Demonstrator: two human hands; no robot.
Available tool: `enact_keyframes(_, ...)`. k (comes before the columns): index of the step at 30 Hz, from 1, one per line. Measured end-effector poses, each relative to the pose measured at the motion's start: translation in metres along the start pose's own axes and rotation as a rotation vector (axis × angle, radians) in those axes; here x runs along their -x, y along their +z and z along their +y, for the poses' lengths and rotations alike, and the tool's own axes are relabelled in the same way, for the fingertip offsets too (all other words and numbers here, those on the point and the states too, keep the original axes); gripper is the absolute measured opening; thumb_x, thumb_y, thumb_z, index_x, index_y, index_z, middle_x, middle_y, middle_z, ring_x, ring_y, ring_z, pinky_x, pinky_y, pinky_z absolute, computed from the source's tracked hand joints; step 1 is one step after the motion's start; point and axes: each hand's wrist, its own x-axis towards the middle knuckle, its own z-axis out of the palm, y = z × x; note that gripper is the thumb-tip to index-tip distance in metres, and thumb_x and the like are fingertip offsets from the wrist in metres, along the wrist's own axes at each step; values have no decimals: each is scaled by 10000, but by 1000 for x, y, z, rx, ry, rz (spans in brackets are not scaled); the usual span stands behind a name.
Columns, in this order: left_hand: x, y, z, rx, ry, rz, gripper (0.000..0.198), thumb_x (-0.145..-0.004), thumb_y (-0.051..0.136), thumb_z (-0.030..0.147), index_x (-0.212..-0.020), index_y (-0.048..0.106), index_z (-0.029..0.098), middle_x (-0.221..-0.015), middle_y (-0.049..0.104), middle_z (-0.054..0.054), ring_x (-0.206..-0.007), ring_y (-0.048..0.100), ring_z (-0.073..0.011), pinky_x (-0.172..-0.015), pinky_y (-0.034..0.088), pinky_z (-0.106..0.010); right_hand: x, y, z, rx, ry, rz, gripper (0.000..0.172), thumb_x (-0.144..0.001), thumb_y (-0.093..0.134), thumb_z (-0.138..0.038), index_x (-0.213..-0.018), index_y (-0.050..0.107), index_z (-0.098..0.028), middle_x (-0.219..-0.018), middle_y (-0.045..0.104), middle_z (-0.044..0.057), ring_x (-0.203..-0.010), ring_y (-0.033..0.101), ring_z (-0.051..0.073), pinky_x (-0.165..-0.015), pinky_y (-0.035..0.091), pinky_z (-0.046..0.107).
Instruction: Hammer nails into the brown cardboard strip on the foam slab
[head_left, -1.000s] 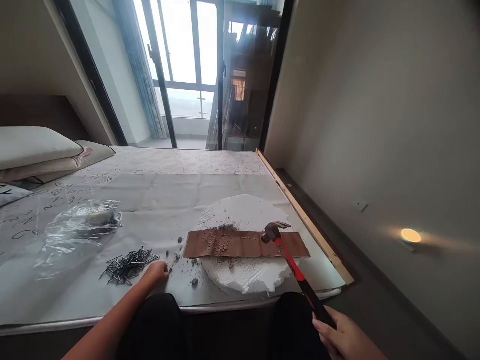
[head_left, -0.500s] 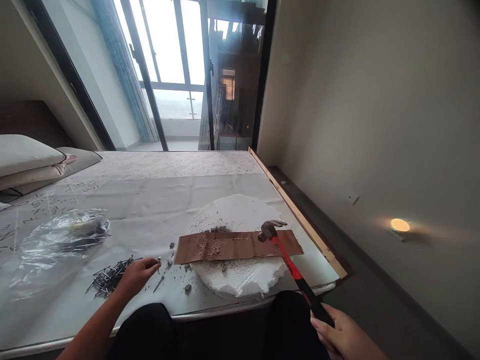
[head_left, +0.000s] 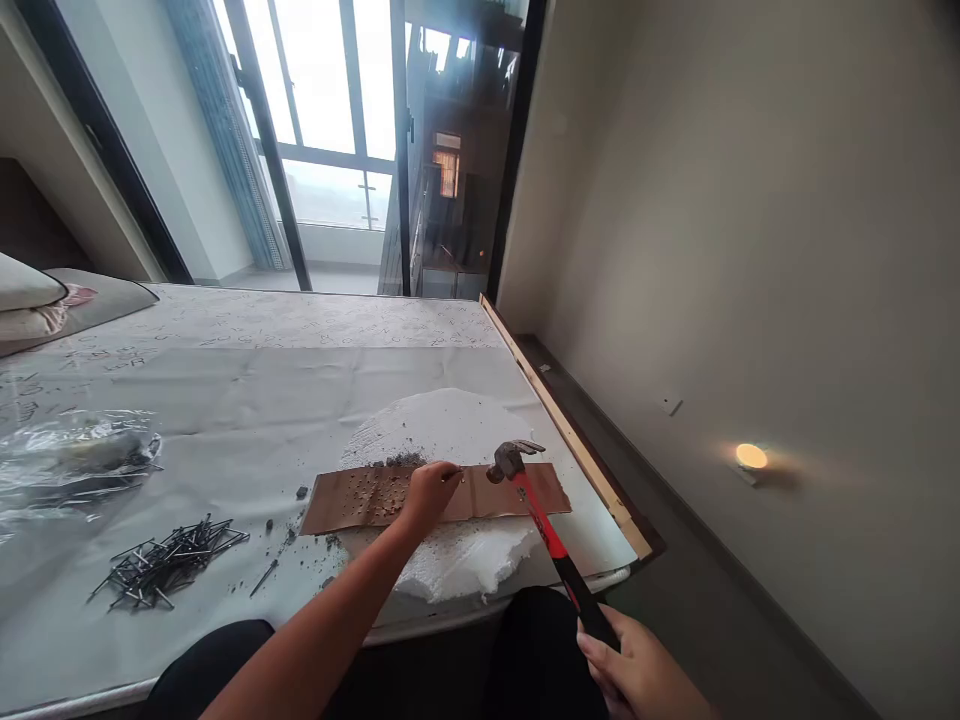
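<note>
My left hand [head_left: 431,495] is closed in a pinch over the middle of a brown strip [head_left: 487,505], fingertips close to its surface. A nail is in that pinch, mostly hidden by the fingers. My right hand [head_left: 637,660] is wrapped round the black lower handle of a claw hammer [head_left: 551,530]. Its metal head hovers over or rests on the strip, just right of my left fingertips; I cannot tell which. Many nail heads dot the strip's left part. Beneath it lies a round slab of white foam [head_left: 450,420] with a ragged front edge.
A pile of nails [head_left: 169,560] lies at the left, with a single nail [head_left: 264,577] nearer the foam. Behind the pile is a clear plastic bag [head_left: 75,460]. Grey crumbs are scattered round the strip. A wooden rail [head_left: 566,425] edges the covered surface at right, beside the wall.
My left hand has moved right with the nail, from beside the nail pile to above the brown strip. The hammer stays at about the same place over the strip. The view has shifted slightly right.
</note>
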Motion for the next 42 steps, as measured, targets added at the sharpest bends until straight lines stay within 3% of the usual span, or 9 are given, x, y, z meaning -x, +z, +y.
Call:
enact_keyframes(4, -16, 28, -2, -54, -6, 4, 203, -771, 517, 222, -771, 716, 180, -814, 708, -52, -754, 610, -177, -686, 416, -257, 1, -5, -3, 0, 5, -34, 464, -700, 518, -646, -766, 469, -189, -480, 253, -106, -414, 215, 60, -411, 179, 210)
enact_keyframes(8, -18, 37, -11, -85, -17, 7, 206, -781, 515, 216, -761, 718, 187, -807, 707, -48, -760, 600, -175, -694, 407, -258, 2, -8, -8, 26, 12, -20, 455, -710, 526, -627, -796, 506, -181, -547, 352, -65, -468, 295, 75, -457, 237, 216)
enact_keyframes(17, -17, 42, -20, -57, -1, 57, 198, -783, 526, 228, -777, 720, 182, -811, 707, -49, -761, 611, -171, -705, 419, -257, -4, -8, -5, -15, 54, -24, 495, -695, 554, -611, -892, 537, -157, -535, 332, -80, -452, 247, 61, -438, 205, 200)
enact_keyframes(20, -17, 44, -22, -46, 11, 64, 201, -786, 523, 226, -791, 718, 177, -832, 710, -53, -786, 620, -177, -726, 424, -262, -3, -7, -8, -39, 54, -20, 478, -704, 563, -598, -899, 545, -162, -495, 254, -103, -425, 207, 60, -416, 210, 194)
enact_keyframes(22, -17, 45, -23, -47, 19, 64, 208, -792, 516, 231, -795, 717, 175, -836, 711, -56, -794, 622, -181, -736, 425, -268, -2, -5, -11, -71, 36, -24, 451, -702, 579, -592, -865, 549, -173, -494, 241, -101, -435, 259, 71, -454, 294, 195)
enact_keyframes(26, -16, 43, -21, -49, 8, 36, 222, -799, 505, 251, -796, 716, 181, -842, 710, -61, -789, 622, -184, -712, 427, -267, -3, -4, -12, -104, -5, -27, 451, -693, 582, -610, -832, 537, -184, -560, 367, -58, -519, 407, 102, -589, 401, 240)
enact_keyframes(35, -14, 43, -18, -19, -14, 11, 209, -797, 505, 217, -781, 711, 188, -831, 690, -47, -786, 601, -163, -710, 410, -248, -18, -4, -15, 124, 90, -14, 439, -745, 492, -585, -911, 494, -178, -458, 273, -120, -313, 205, 46, -315, 190, 185)
enact_keyframes(38, -13, 43, -19, -7, -31, 9, 194, -791, 517, 201, -768, 709, 184, -824, 687, -45, -778, 599, -154, -709, 403, -238, -24, 1, -22, 183, 94, 23, 435, -734, 496, -561, -918, 519, -167, -457, 273, -119, -316, 199, 47, -314, 199, 188)
enact_keyframes(42, -12, 43, -20, -5, -47, 12, 197, -790, 516, 188, -748, 708, 187, -806, 684, -45, -761, 593, -147, -704, 395, -234, -26, 5, -34, 284, 62, 34, 455, -741, 496, -537, -961, 572, -146, -438, 325, -100, -336, 291, 73, -378, 299, 210)
